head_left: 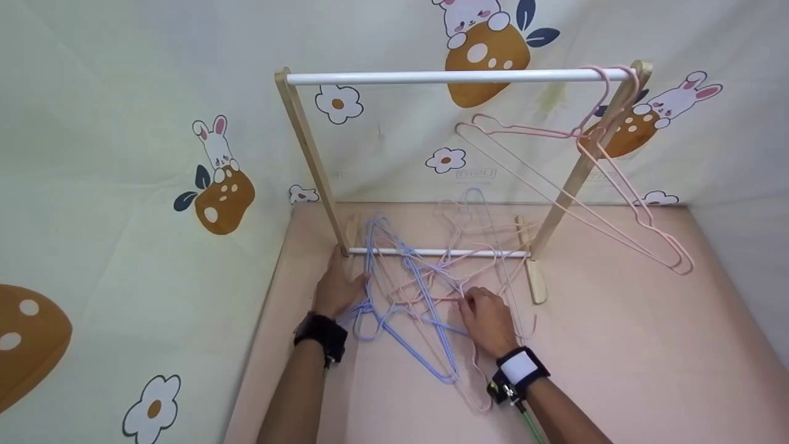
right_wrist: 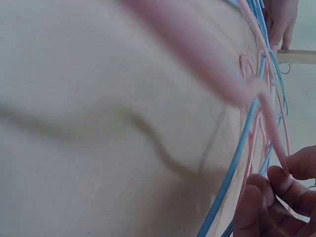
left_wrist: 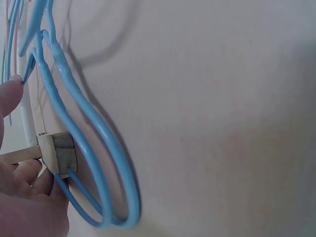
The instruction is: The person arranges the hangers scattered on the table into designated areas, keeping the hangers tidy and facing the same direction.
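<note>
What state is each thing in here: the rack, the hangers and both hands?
Wooden rack with white top rail: upright on the pink surface.
Pink wire hangers on the rail: hooked at its right end, hanging tilted.
Pile of blue and pink wire hangers: tangled, lying at the rack's base.
Left hand: resting by the rack's left foot, touching blue hangers.
Right hand: pinching a pink hanger wire.
</note>
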`<state>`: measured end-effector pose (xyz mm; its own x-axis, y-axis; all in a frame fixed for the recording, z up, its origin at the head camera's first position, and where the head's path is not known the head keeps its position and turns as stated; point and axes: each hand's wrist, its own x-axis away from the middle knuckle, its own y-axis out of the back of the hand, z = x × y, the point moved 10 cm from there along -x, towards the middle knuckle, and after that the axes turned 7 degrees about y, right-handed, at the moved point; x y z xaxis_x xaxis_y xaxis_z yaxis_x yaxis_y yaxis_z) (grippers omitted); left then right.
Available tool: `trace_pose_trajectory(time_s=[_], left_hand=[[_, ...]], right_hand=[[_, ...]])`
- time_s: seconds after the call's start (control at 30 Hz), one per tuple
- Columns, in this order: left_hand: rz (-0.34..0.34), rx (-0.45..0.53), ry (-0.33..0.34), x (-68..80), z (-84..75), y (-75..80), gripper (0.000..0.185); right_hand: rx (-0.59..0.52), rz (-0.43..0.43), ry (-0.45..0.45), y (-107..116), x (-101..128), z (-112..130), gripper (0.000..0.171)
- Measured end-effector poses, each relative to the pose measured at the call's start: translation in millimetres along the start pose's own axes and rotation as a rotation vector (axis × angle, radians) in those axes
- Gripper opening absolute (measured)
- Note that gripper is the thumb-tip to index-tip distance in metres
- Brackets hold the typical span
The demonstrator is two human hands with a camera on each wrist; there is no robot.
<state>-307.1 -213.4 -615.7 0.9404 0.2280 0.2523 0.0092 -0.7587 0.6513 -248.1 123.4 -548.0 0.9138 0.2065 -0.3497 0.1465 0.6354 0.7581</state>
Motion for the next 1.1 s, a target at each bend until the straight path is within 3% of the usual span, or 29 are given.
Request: trace_pose_trajectory(time_s=[0.37, 0.7, 1.1], left_hand=[[0.017, 0.015, 0.022, 3.7, 0.7, -0.3, 0.103], [0.018, 0.017, 0.022, 6.5, -3.2, 2.4, 0.101], [0.008, 0.033, 0.002, 5.1, -2.7, -1.0, 0.1]], right_hand=[[-0.104, 0.059, -0.079, 4.7, -3.7, -4.2, 0.006], [-0.157, 0.109, -0.055, 12.1, -5.1, 1.9, 0.044], [-0.135, 0.129, 0.05, 26.7, -4.6, 12.2, 0.051]])
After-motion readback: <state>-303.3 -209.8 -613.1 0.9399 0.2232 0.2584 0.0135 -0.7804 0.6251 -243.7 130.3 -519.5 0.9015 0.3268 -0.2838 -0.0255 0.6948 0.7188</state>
